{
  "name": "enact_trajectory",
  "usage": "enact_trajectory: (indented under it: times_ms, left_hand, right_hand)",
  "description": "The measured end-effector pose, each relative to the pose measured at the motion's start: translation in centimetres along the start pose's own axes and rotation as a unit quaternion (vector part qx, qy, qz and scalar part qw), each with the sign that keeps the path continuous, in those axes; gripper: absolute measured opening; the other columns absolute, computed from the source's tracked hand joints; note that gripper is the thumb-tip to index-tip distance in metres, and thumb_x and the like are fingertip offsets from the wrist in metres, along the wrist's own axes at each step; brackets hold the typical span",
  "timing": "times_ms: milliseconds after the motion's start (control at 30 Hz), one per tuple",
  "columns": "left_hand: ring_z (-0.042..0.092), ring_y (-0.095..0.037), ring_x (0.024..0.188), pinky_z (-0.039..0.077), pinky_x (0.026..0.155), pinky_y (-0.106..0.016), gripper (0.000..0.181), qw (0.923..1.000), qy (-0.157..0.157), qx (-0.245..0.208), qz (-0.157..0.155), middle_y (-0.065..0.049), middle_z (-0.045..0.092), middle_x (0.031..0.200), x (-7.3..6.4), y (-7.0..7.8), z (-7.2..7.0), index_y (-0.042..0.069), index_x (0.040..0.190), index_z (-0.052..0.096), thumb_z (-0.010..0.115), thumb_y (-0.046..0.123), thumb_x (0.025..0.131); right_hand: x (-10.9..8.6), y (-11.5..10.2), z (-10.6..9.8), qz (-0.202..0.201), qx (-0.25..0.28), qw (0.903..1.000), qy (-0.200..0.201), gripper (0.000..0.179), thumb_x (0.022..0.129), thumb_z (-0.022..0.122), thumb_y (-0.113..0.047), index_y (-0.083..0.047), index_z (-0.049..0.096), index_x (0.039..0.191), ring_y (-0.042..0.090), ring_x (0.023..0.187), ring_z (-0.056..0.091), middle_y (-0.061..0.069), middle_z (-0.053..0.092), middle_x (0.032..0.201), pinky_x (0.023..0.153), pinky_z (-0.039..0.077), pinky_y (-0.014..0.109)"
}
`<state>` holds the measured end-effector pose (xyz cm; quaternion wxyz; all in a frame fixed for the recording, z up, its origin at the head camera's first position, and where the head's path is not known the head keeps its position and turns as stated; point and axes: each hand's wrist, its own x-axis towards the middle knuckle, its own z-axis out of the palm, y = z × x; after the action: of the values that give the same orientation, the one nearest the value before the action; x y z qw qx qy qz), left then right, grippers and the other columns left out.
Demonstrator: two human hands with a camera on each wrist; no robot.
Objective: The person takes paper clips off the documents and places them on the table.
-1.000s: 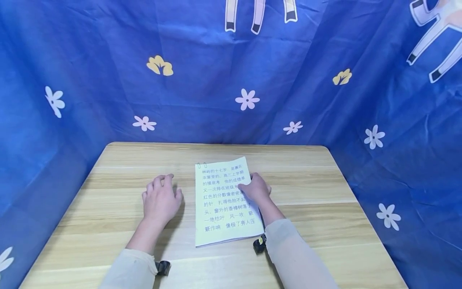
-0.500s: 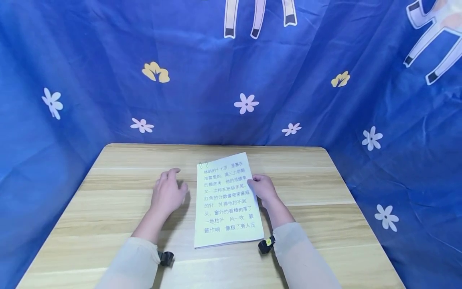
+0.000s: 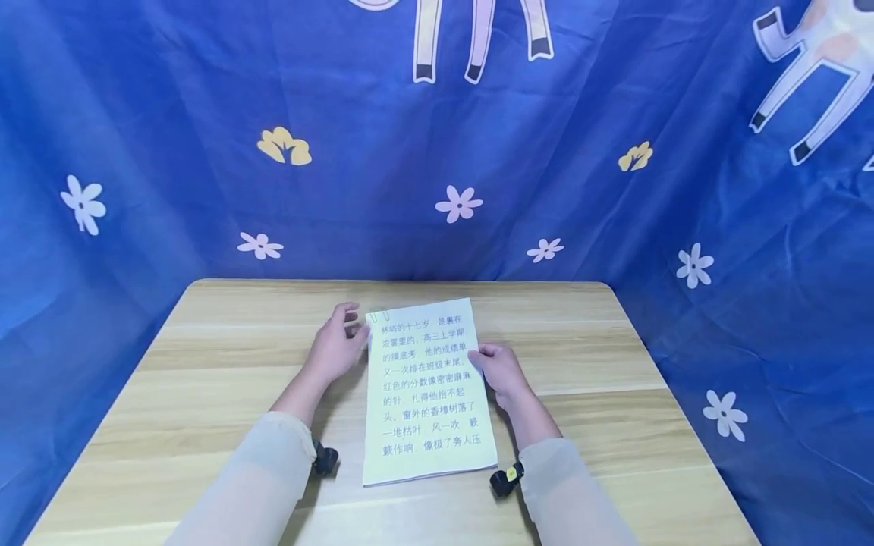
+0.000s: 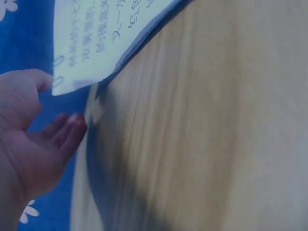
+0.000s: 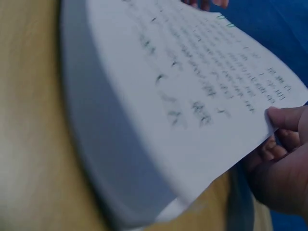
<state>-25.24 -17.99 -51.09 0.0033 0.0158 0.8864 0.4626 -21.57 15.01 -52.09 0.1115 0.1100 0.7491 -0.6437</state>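
Note:
A thin stack of paper sheets (image 3: 426,394) printed with Chinese text lies tilted over the table, its right side raised. Two paper clips (image 3: 379,316) sit at its top left corner. With thumb on top and fingers beneath, my right hand (image 3: 501,371) pinches the right edge; the right wrist view shows the same grip of the hand (image 5: 284,159). Beside the top left corner is my left hand (image 3: 337,345), fingers spread apart. In the left wrist view the left hand's thumb (image 4: 36,77) is close to the clipped corner; whether it touches I cannot tell.
The light wooden table (image 3: 225,356) reaches back to a blue curtain (image 3: 369,174) with flower and animal prints, which also hangs at both sides. A black wrist camera (image 3: 505,481) is strapped at the right cuff, another black camera (image 3: 325,459) at the left.
My left hand has moved right and away from me to the sheets' top left corner. The right hand's thumb has slid outward to the right edge, still gripping. The head view has tilted slightly upward.

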Motion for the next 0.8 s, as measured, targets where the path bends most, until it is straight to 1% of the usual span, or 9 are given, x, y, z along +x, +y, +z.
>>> enact_trajectory:
  times_ms: [100,167,267,333,433,567,667,800]
  left_hand:
    - [0.060,-0.044,0.143,0.054,0.118,-0.057,0.065,0.9979,-0.014,-0.063,-0.007,-0.024,0.054,0.161,0.7,-0.3,0.4,0.013,0.167,0.033,0.061,0.028,0.111]
    - [0.062,-0.043,0.141,0.059,0.112,-0.052,0.064,0.9962,-0.011,-0.086,-0.010,-0.022,0.057,0.159,0.9,-0.4,0.7,0.015,0.166,0.035,0.062,0.026,0.110]
    - [0.068,-0.039,0.130,0.066,0.097,-0.039,0.060,0.9950,0.001,-0.100,-0.003,-0.022,0.064,0.149,1.1,-0.4,1.1,0.017,0.164,0.042,0.065,0.022,0.108]
    - [0.071,-0.033,0.120,0.065,0.088,-0.027,0.058,0.9952,0.012,-0.096,0.007,-0.021,0.070,0.140,1.1,-0.3,1.4,0.017,0.160,0.047,0.068,0.018,0.107]
    - [0.069,-0.024,0.106,0.058,0.077,-0.018,0.053,0.9951,0.026,-0.094,0.019,-0.019,0.075,0.127,1.1,-0.2,1.8,0.016,0.155,0.054,0.070,0.014,0.104]
    - [0.066,-0.017,0.099,0.057,0.072,-0.016,0.048,0.9942,0.035,-0.099,0.023,-0.017,0.076,0.121,1.2,0.0,2.0,0.015,0.150,0.059,0.071,0.013,0.103]
    - [0.065,-0.016,0.097,0.056,0.068,-0.017,0.047,0.9935,0.038,-0.106,0.016,-0.017,0.075,0.119,1.2,0.1,1.9,0.015,0.148,0.060,0.071,0.013,0.103]
    - [0.066,-0.016,0.098,0.057,0.067,-0.018,0.044,0.9945,0.044,-0.094,0.013,-0.018,0.076,0.120,1.1,0.1,1.7,0.015,0.145,0.063,0.072,0.014,0.102]
  right_hand:
    - [0.2,0.6,-0.1,-0.006,0.009,0.9999,-0.007,0.029,0.106,0.068,-0.020,-0.006,0.075,0.131,0.022,0.110,0.072,0.010,0.080,0.116,0.111,0.056,0.042]
    - [0.3,0.9,-0.1,-0.005,0.014,0.9998,-0.009,0.029,0.106,0.068,-0.020,-0.007,0.075,0.132,0.020,0.108,0.073,0.010,0.080,0.118,0.105,0.058,0.035]
    - [0.4,1.1,-0.2,-0.013,0.015,0.9998,-0.008,0.029,0.106,0.069,-0.020,-0.008,0.075,0.132,0.019,0.107,0.074,0.011,0.080,0.119,0.101,0.059,0.030]
    - [0.4,1.2,-0.2,-0.017,0.016,0.9997,-0.007,0.030,0.106,0.069,-0.020,-0.007,0.075,0.132,0.019,0.107,0.073,0.012,0.079,0.121,0.100,0.059,0.030]
    - [0.4,1.5,-0.3,-0.022,0.018,0.9996,-0.006,0.032,0.106,0.068,-0.019,-0.006,0.073,0.135,0.018,0.108,0.073,0.012,0.079,0.123,0.100,0.059,0.029]
    - [0.4,1.9,-0.4,-0.022,0.024,0.9994,-0.005,0.034,0.106,0.068,-0.019,-0.005,0.071,0.137,0.016,0.102,0.075,0.012,0.080,0.122,0.093,0.062,0.026]
    - [0.4,2.1,-0.5,-0.026,0.029,0.9992,-0.011,0.033,0.107,0.068,-0.020,-0.004,0.071,0.135,0.016,0.096,0.078,0.013,0.081,0.119,0.086,0.064,0.026]
    - [0.6,2.3,-0.6,-0.036,0.033,0.9986,-0.022,0.031,0.107,0.067,-0.019,-0.002,0.072,0.132,0.015,0.091,0.078,0.013,0.081,0.115,0.082,0.064,0.026]
